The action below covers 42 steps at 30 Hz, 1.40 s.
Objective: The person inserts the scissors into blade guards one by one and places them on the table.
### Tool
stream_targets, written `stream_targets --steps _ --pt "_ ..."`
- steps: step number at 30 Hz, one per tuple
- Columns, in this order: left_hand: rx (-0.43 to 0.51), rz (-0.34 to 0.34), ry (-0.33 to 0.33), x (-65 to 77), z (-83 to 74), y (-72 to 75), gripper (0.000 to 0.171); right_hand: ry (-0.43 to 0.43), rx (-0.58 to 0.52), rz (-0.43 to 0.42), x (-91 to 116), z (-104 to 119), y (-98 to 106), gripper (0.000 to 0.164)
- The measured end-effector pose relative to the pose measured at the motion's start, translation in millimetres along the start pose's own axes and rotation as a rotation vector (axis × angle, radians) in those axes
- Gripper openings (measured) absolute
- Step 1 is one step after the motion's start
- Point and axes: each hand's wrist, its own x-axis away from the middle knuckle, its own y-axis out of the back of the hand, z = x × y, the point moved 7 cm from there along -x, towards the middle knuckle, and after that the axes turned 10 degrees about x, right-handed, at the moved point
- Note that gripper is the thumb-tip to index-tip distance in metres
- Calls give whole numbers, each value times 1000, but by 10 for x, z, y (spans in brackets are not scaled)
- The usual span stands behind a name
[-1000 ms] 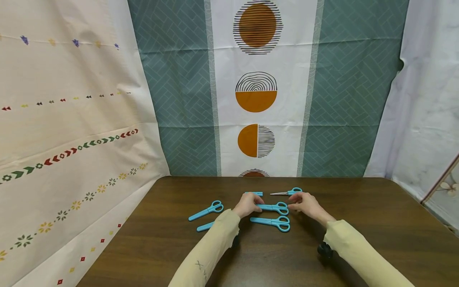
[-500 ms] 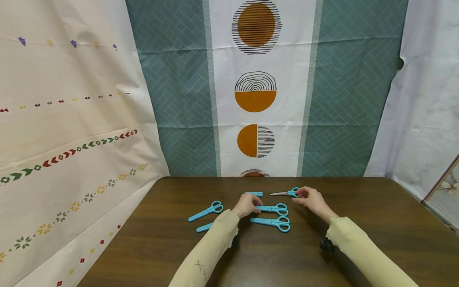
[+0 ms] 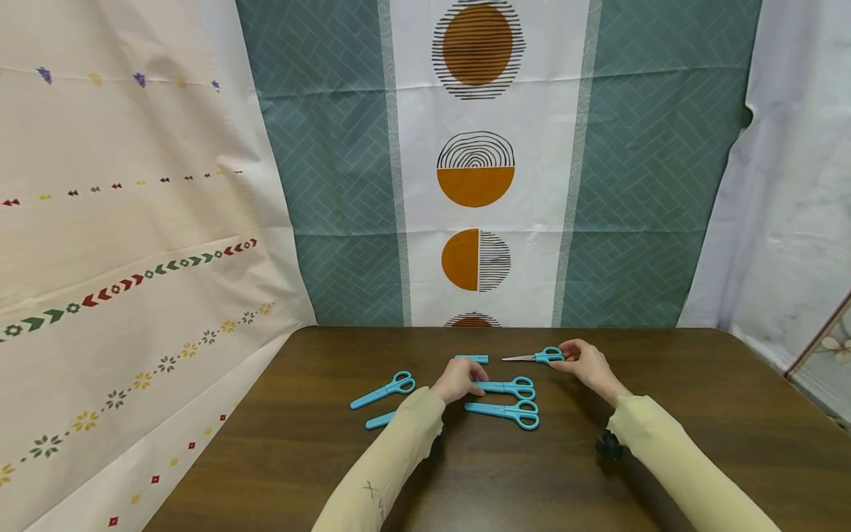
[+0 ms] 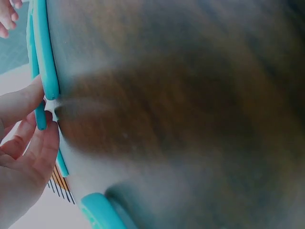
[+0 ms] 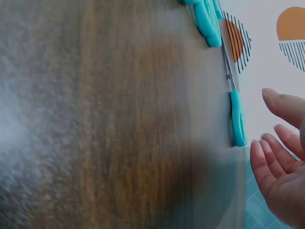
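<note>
My left hand [image 3: 457, 379] pinches the tip end of a pair of light-blue scissors in a sheath [image 3: 501, 386], handles to the right. In the left wrist view that sheath tip [image 4: 40, 117] sits between thumb and fingers. Just nearer lies another sheathed pair [image 3: 488, 409]. Farther back are bare-bladed scissors [image 3: 541, 357], blades pointing left, and a loose blue sheath [image 3: 475, 359] lies left of them. My right hand [image 3: 588, 367] is beside the bare scissors' handles. In the right wrist view its fingers are spread apart, a little off the handle [image 5: 236, 117], with nothing between them.
Left of my left hand lies a sheathed pair of blue scissors [image 3: 374, 397]. Another sheath end [image 3: 380, 420] shows beside my left sleeve, which hides the rest. The brown wooden table [image 3: 518, 480] ends at patterned cloth hangings [image 3: 346, 185] behind and to the sides.
My right hand has moved from the handles of the left-held scissors back and to the right, to the bare scissors' handles. The left hand has stayed in place.
</note>
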Motion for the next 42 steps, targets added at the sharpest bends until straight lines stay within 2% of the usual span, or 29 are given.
stream_targets --steps 15,26,34,42 --pt "17 18 15 11 -14 19 17 -43 6 52 -97 -112 -84 62" --pt "17 32 -5 30 -47 22 17 -57 3 104 -136 -144 -135 69" --pt "34 52 -11 38 -36 11 14 -52 20 109 -161 -148 -173 69" --pt "41 44 -11 49 -35 38 14 -46 33 99 -180 -147 -179 67"
